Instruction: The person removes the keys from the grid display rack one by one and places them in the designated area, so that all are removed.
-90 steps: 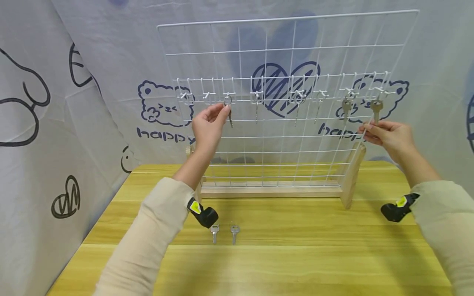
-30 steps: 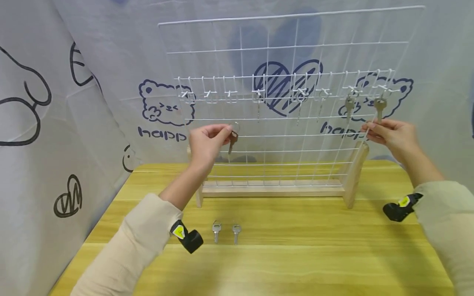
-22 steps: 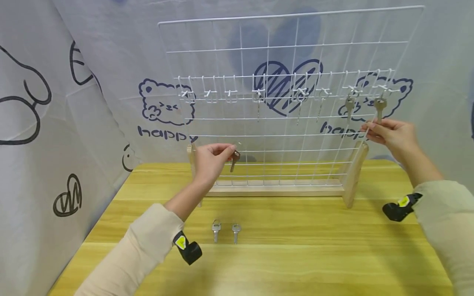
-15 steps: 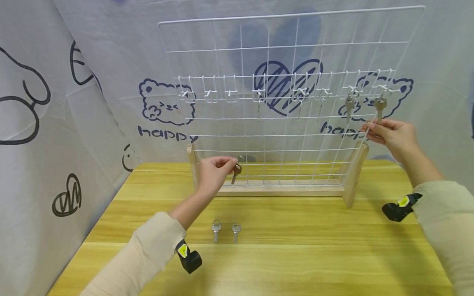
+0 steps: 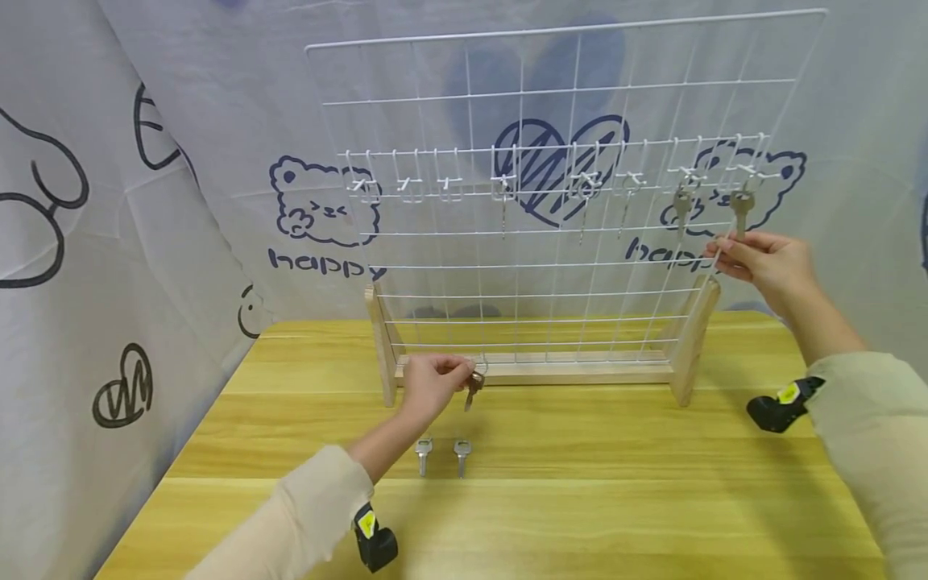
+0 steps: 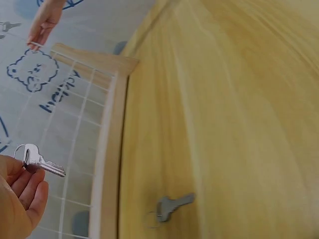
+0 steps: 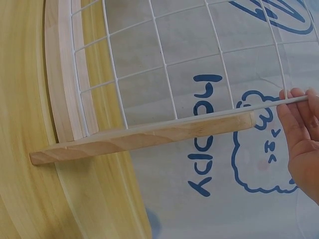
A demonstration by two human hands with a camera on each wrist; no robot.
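- The held key [image 5: 474, 385] is in the air above the counter [image 5: 616, 475], just in front of the wooden base [image 5: 551, 374] of the white wire rack [image 5: 565, 34].
- Three seconds ago it was up at the third hook [image 5: 449, 189] from the left; it has since come down, the left hand [image 5: 433, 385] lowering with it.
- Its long axis is steep but not plumb: in the head view the blade points down and slightly left, with the ring [image 6: 16, 148] at the top. In the left wrist view the blade points right and a little downward.
- The left hand's fingers are grasping it—pinched near the ring end, blade free.
- Below it, two loose keys lie side by side on the counter, the left one [image 5: 423, 456] and the right one [image 5: 461, 457], well apart from the rack; both blades point toward the person. They have stayed put.
- The right hand [image 5: 776, 262] has stayed at the rack's right edge, its fingers grasping the side wire.
- Near that hand, a broad-faced key [image 5: 741, 211] hangs from the far-right hook [image 5: 747, 171], blade down—also unchanged.
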